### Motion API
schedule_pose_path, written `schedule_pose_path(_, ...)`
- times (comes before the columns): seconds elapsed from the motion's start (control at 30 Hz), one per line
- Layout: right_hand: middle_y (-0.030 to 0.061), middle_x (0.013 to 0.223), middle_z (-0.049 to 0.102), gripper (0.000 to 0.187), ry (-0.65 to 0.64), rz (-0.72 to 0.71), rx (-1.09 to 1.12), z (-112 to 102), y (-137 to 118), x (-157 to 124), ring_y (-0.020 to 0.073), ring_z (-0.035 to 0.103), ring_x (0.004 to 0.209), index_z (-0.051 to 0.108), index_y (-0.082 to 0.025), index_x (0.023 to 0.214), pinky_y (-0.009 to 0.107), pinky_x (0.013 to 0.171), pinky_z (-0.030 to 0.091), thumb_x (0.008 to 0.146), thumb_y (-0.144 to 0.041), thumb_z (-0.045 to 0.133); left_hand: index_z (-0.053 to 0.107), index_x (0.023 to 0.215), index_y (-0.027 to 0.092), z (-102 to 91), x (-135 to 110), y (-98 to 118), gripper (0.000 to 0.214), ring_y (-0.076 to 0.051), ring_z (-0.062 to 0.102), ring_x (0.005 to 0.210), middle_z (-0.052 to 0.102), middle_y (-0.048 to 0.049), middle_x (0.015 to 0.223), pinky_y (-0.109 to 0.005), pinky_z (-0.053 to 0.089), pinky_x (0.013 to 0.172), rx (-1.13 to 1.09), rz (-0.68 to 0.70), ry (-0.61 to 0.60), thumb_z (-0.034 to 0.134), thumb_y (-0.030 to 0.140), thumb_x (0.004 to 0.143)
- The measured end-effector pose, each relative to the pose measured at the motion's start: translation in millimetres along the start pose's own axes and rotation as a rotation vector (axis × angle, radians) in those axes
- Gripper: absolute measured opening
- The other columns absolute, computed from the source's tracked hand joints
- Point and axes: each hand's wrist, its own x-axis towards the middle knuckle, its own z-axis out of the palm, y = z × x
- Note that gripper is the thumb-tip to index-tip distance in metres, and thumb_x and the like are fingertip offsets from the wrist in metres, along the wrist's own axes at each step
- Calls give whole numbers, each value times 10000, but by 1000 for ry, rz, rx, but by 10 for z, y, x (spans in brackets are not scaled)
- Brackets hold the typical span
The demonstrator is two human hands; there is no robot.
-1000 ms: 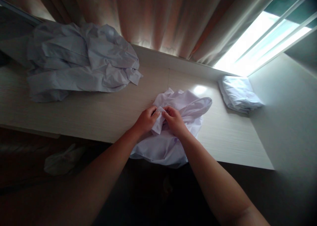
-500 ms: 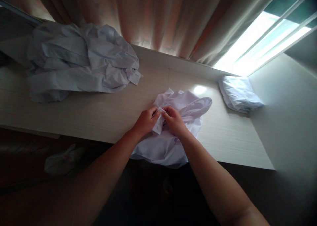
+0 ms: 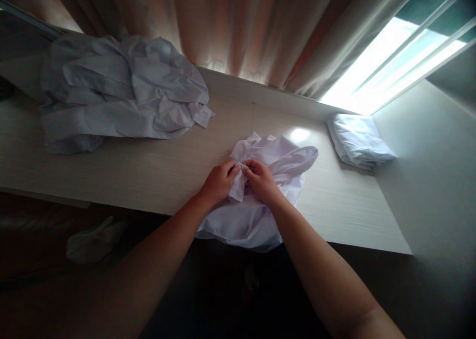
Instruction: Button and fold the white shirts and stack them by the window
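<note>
White cloth (image 3: 245,225) was seen bunched on the pale surface (image 3: 148,173), its near part draped over the front edge. One fold was pinched by the grip of the left hand (image 3: 219,181) and of the right hand (image 3: 262,181), close together. Crumpled cloth (image 3: 122,93) was noted at left, well apart; folded cloth (image 3: 360,140) at right, beside the wall (image 3: 424,175).

The centre cloth (image 3: 245,222) lies on the counter (image 3: 148,175), overhanging at the front, between the cloth heap (image 3: 126,93) at rear left and the cloth stack (image 3: 360,138) at rear right, with the curtain (image 3: 238,27) behind.
</note>
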Motion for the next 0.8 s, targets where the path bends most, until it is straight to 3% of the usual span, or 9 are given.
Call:
schedule_pose_path(0.2,2,762,610,160,17,-19,-7,14,-30,3,151,514,679,633,-204,850,266,617,402,813,-359,626,515,778,193,13,-6,3,299,-153,525,713,563,-2,739,-276,373,666,-1,-21,11,410,382,984)
schedule_pose_path(0.47,2,787,633,237,-13,37,152,23,-117,-22,151,548,710,642,-200,847,270,661,422,771,-419,692,528,790,189,-10,6,19,289,-150,525,709,554,3,732,-273,374,659,-22,-25,31,422,379,980)
schedule_pose_path(0.8,2,742,623,233,47,36,92,56,-98,-35,146,520,655,641,-201,831,265,603,406,783,-426,675,543,799,186,14,-22,46,283,-142,505,680,551,6,718,-267,358,641,13,-26,49,445,390,970)
